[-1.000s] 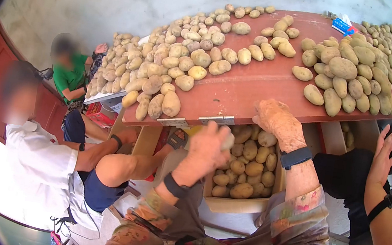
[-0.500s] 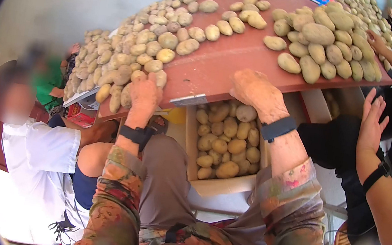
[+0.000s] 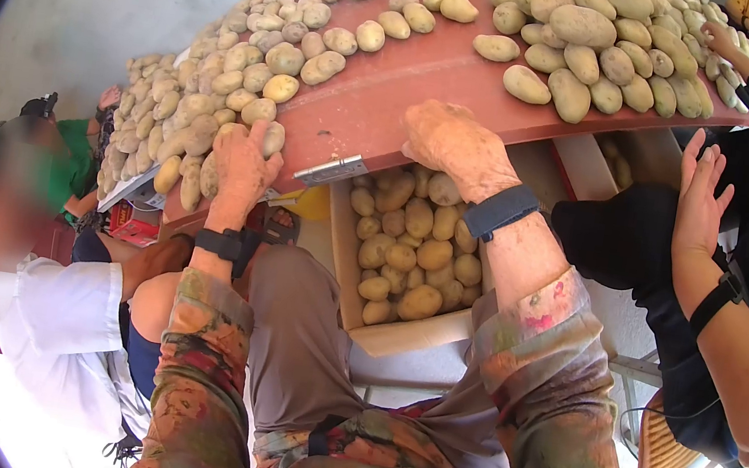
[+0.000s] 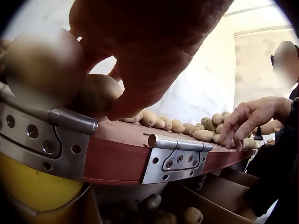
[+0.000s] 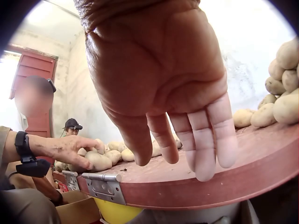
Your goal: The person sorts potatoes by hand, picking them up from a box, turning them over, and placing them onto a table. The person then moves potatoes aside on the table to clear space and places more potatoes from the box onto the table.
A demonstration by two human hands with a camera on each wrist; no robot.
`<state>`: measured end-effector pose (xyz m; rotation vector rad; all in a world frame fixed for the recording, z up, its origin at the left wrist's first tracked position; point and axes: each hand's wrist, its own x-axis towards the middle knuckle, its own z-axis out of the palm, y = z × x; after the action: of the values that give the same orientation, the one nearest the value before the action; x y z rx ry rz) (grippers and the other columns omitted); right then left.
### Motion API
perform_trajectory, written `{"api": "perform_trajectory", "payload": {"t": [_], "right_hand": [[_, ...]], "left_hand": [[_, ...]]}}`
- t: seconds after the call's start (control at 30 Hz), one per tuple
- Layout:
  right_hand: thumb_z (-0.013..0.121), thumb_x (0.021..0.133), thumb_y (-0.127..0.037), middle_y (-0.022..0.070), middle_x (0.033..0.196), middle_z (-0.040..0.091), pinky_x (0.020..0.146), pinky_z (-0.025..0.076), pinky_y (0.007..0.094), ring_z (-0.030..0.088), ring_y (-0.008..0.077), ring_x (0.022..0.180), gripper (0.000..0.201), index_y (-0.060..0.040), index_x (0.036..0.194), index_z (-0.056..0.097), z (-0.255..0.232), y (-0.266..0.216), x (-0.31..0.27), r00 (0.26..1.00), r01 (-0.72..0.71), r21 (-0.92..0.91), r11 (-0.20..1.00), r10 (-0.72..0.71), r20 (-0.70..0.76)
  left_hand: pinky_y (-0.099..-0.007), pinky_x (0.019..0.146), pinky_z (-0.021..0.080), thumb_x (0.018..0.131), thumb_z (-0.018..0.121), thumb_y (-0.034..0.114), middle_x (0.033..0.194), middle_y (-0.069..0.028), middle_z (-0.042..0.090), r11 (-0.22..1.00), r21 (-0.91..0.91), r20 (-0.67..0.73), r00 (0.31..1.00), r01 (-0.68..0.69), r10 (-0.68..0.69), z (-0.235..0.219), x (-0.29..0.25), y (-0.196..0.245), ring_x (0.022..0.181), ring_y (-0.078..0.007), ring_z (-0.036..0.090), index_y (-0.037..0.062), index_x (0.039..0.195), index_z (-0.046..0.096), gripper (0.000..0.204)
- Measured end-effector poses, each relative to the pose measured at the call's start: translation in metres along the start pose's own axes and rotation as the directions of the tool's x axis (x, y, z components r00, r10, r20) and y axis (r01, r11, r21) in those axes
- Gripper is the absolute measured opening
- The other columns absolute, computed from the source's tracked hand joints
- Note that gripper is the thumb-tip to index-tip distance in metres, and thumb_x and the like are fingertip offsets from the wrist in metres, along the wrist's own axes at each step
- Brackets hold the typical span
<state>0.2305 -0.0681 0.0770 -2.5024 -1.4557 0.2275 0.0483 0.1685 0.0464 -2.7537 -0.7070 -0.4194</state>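
Note:
My left hand (image 3: 243, 168) is at the front edge of the left potato pile (image 3: 214, 82), its fingers and thumb round a potato (image 4: 99, 93). In the head view part of that potato shows beside the fingertips. My right hand (image 3: 452, 144) is at the table's front edge, over the red tabletop (image 3: 394, 93). The right wrist view shows its fingers (image 5: 202, 140) fairly straight, pointing down, with nothing in them. Below, between the two hands, a cardboard box (image 3: 413, 333) holds many potatoes (image 3: 434, 254).
A second potato heap (image 3: 601, 50) lies at the right of the table. Metal hinges (image 3: 330, 170) line the front edge, with a yellow bucket (image 4: 35, 179) beneath. People sit on both sides; one raised hand (image 3: 703, 199) is close on the right.
My left hand held a potato above the box, then moved left without it to the table pile, where it grips another. My right hand stays by the table edge. The head view has shifted.

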Motion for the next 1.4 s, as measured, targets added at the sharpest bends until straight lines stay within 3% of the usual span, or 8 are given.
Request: {"api": "perform_trajectory", "payload": {"t": [0.2, 0.4, 0.7, 0.9, 1.0, 1.07, 1.17, 1.4], "right_hand": [[0.058, 0.081, -0.015, 0.0187, 0.101, 0.066, 0.083, 0.051, 0.0425, 0.064, 0.0336, 0.097, 0.023, -0.0026, 0.097, 0.069, 0.002, 0.000, 0.004, 1.000, -0.006, -0.007, 1.000, 0.006, 0.025], [0.060, 0.080, -0.018, 0.0194, 0.101, 0.066, 0.085, 0.050, 0.0421, 0.063, 0.0348, 0.099, 0.025, -0.0019, 0.097, 0.068, 0.003, -0.001, 0.006, 0.998, -0.028, 0.013, 1.000, 0.027, 0.065], [0.059, 0.079, -0.016, 0.0197, 0.100, 0.066, 0.085, 0.050, 0.0417, 0.063, 0.0336, 0.099, 0.025, -0.0002, 0.095, 0.068, -0.001, 0.005, 0.002, 0.998, -0.033, 0.004, 0.999, 0.032, 0.055], [0.053, 0.084, -0.009, 0.0157, 0.110, 0.066, 0.085, 0.051, 0.0424, 0.063, 0.0317, 0.104, 0.027, -0.0059, 0.105, 0.068, -0.004, 0.004, 0.006, 0.993, -0.039, -0.047, 0.998, 0.044, 0.107], [0.053, 0.084, -0.009, 0.0160, 0.110, 0.066, 0.086, 0.051, 0.0427, 0.063, 0.0321, 0.105, 0.027, -0.0056, 0.105, 0.068, -0.002, 0.004, 0.007, 0.993, -0.044, -0.041, 0.998, 0.048, 0.104], [0.054, 0.082, -0.013, 0.0173, 0.108, 0.065, 0.086, 0.051, 0.0427, 0.062, 0.0326, 0.103, 0.027, -0.0043, 0.103, 0.068, -0.002, 0.004, 0.006, 0.994, -0.057, -0.017, 0.998, 0.059, 0.088], [0.057, 0.079, -0.019, 0.0197, 0.103, 0.065, 0.085, 0.050, 0.0423, 0.062, 0.0337, 0.100, 0.027, -0.0018, 0.098, 0.068, -0.005, 0.008, 0.000, 0.995, -0.084, 0.032, 0.996, 0.082, 0.058], [0.057, 0.079, -0.018, 0.0200, 0.099, 0.066, 0.083, 0.051, 0.0417, 0.063, 0.0344, 0.096, 0.026, -0.0018, 0.095, 0.069, -0.011, 0.011, 0.002, 0.989, -0.106, 0.002, 0.994, 0.105, 0.102]], "left_hand": [[-0.0436, 0.092, 0.035, 0.068, 0.073, 0.022, 0.102, -0.0184, 0.051, 0.994, 0.109, 0.007, 1.000, 0.005, -0.006, -0.024, -0.021, 0.024, 0.099, -0.0347, 0.049, 0.0087, 0.108, 0.052, 0.047], [-0.0450, 0.094, 0.032, 0.070, 0.073, 0.021, 0.107, -0.0165, 0.050, 0.990, -0.135, -0.019, 0.999, 0.040, -0.043, -0.008, -0.025, 0.009, 0.104, -0.0365, 0.047, 0.0085, 0.117, 0.049, 0.054], [-0.0447, 0.102, 0.026, 0.070, 0.073, 0.019, 0.129, -0.0194, 0.041, 0.996, -0.090, -0.110, 0.994, -0.025, 0.015, -0.010, -0.034, 0.015, 0.121, -0.0366, 0.038, 0.0079, 0.131, 0.043, 0.069], [-0.0466, 0.095, 0.036, 0.072, 0.072, 0.017, 0.121, -0.0185, 0.050, 0.919, -0.308, -0.269, 0.949, -0.246, 0.164, -0.059, -0.039, 0.082, 0.114, -0.0373, 0.046, 0.0098, 0.123, 0.051, 0.055], [-0.0434, 0.084, 0.045, 0.075, 0.070, 0.016, 0.105, -0.0160, 0.058, 0.761, -0.569, -0.093, 0.945, -0.310, 0.315, -0.048, -0.043, 0.107, 0.099, -0.0352, 0.055, 0.0077, 0.115, 0.054, 0.044], [-0.0428, 0.077, 0.048, 0.077, 0.068, 0.015, 0.096, -0.0152, 0.060, 0.725, -0.645, 0.035, 0.940, -0.239, 0.341, -0.035, -0.050, 0.125, 0.088, -0.0354, 0.060, 0.0060, 0.111, 0.053, 0.038], [-0.0406, 0.081, 0.049, 0.079, 0.068, 0.015, 0.102, -0.0185, 0.062, 0.732, -0.671, 0.243, 0.898, -0.116, 0.366, -0.016, -0.056, 0.147, 0.096, -0.0363, 0.060, 0.0025, 0.115, 0.052, 0.041], [-0.0432, 0.089, 0.046, 0.079, 0.067, 0.016, 0.117, -0.0250, 0.054, 0.770, -0.638, 0.324, 0.896, -0.032, 0.305, 0.028, -0.044, 0.167, 0.109, -0.0386, 0.054, 0.0011, 0.120, 0.049, 0.047]]}}
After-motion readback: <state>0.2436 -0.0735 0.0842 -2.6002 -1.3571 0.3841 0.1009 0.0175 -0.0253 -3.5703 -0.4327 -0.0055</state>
